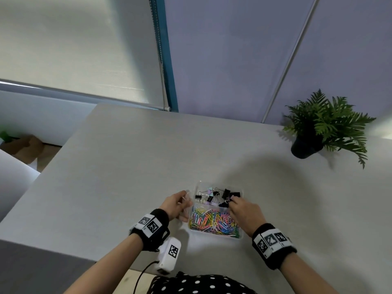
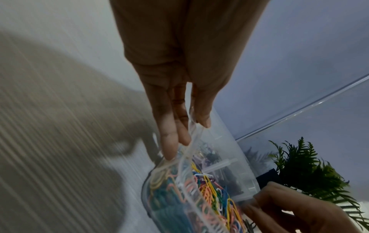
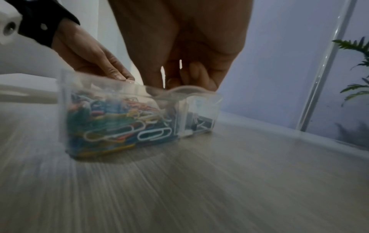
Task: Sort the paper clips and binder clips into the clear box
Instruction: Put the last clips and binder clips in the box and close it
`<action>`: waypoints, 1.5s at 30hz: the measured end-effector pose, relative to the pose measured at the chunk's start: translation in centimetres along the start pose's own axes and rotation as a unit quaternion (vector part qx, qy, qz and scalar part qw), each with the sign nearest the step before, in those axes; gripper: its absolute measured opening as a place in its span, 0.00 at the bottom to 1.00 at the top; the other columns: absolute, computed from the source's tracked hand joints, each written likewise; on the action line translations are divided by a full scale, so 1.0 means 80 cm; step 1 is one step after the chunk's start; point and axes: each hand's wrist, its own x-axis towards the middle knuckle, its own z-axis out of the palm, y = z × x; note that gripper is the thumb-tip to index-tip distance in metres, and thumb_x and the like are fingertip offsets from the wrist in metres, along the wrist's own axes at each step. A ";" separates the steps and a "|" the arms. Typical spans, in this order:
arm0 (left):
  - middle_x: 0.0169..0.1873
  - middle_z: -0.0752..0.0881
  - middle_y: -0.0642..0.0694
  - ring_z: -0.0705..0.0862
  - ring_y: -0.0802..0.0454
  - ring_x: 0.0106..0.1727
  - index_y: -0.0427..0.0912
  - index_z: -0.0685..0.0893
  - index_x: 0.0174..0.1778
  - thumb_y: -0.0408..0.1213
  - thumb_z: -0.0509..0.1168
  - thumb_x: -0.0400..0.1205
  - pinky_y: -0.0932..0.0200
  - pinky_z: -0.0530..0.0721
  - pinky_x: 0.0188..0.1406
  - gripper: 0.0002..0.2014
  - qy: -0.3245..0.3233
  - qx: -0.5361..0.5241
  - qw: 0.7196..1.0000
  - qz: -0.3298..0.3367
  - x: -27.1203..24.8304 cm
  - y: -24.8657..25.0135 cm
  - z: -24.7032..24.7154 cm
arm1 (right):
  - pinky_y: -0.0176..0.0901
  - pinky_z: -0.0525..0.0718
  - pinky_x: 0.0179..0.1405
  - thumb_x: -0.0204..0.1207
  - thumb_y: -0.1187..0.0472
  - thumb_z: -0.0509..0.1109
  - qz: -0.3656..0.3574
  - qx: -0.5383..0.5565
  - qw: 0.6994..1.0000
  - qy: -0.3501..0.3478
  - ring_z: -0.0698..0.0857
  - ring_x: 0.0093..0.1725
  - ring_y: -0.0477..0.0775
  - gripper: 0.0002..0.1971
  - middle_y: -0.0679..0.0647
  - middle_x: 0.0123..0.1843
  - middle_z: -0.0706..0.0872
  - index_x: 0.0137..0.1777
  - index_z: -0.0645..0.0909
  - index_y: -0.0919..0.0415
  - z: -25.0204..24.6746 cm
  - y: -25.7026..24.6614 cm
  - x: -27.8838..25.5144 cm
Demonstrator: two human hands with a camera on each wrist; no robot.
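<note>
Holding paper clips [image 1: 214, 221] near, binder clips [image 1: 218, 195] far: clear box [image 1: 240, 235].

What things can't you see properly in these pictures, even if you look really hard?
- Head view: what the right hand has in its grip at the binder clips; its fingers cover it.
- Right wrist view: the binder clips' compartment of the clear box is blurred, and the palm hides the fingertips.
- Left wrist view: the far compartment is smeared behind the plastic wall that the left hand pinches.
- Head view: single paper clips are too small to count.
</note>
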 end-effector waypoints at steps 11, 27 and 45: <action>0.37 0.83 0.42 0.84 0.56 0.19 0.39 0.75 0.50 0.35 0.63 0.82 0.63 0.86 0.19 0.05 0.050 -0.040 0.998 0.006 0.029 0.017 0.005 | 0.43 0.80 0.47 0.77 0.64 0.66 0.283 0.392 0.868 0.115 0.79 0.45 0.53 0.14 0.60 0.54 0.79 0.62 0.74 0.63 -0.002 0.046 -0.012; 0.39 0.80 0.50 0.81 0.54 0.34 0.38 0.74 0.43 0.25 0.60 0.82 0.66 0.86 0.23 0.05 0.089 -0.111 0.989 0.045 0.049 0.024 0.014 | 0.60 0.85 0.54 0.79 0.62 0.64 0.301 0.499 0.812 0.034 0.85 0.52 0.62 0.10 0.61 0.55 0.82 0.58 0.71 0.63 0.003 0.040 0.000; 0.36 0.79 0.50 0.81 0.57 0.29 0.35 0.76 0.51 0.24 0.60 0.82 0.66 0.86 0.21 0.05 0.095 -0.105 0.989 0.048 0.060 0.033 0.014 | 0.62 0.85 0.53 0.80 0.61 0.61 0.302 0.499 0.811 0.042 0.85 0.52 0.65 0.10 0.65 0.56 0.84 0.59 0.70 0.63 0.009 0.047 0.004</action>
